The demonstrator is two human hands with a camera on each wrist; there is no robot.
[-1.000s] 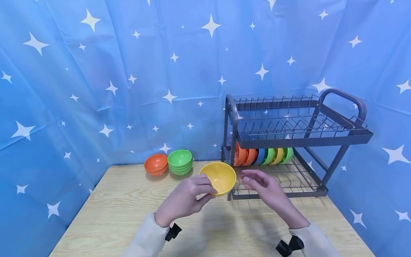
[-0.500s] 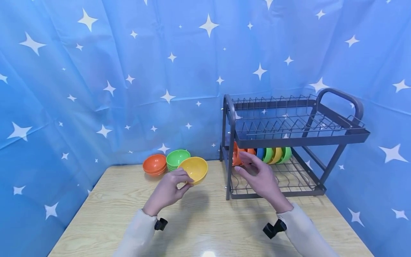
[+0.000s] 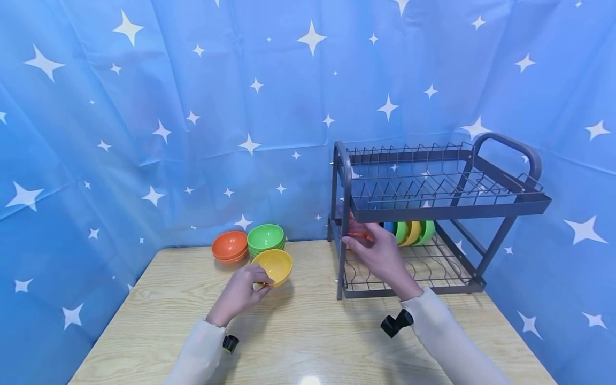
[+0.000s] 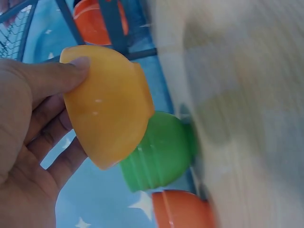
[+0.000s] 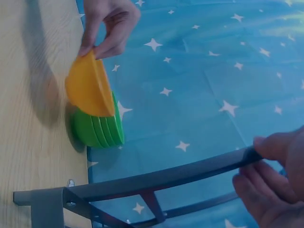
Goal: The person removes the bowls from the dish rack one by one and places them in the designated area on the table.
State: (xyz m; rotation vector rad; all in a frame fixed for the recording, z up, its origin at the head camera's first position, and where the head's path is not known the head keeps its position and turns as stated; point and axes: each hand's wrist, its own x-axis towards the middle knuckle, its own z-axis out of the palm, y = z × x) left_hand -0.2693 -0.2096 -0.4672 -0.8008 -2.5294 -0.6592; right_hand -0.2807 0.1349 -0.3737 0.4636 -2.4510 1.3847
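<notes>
My left hand [image 3: 243, 291] pinches the rim of a yellow bowl [image 3: 275, 266], thumb on the outside in the left wrist view. The bowl is tilted and held up in front of a stack of green bowls [image 3: 266, 237]. Two nested orange bowls [image 3: 230, 246] sit just left of that stack. At the dark dish rack [image 3: 343, 267], my right hand [image 3: 377, 254] holds the left front post between thumb and fingers, as the right wrist view [image 5: 273, 175] shows.
On the rack's lower tier stand several bowls on edge, among them a yellow bowl [image 3: 413, 233] and a green bowl [image 3: 425, 233]; the right hand partly hides others. The wire upper tier [image 3: 433, 182] lies above them. A blue starred curtain [image 3: 216, 107] hangs behind the wooden table [image 3: 298, 331].
My left hand has carried the yellow bowl leftward from the rack, then lower beside the green stack. My right hand has moved left to the rack's front post and taken hold of it.
</notes>
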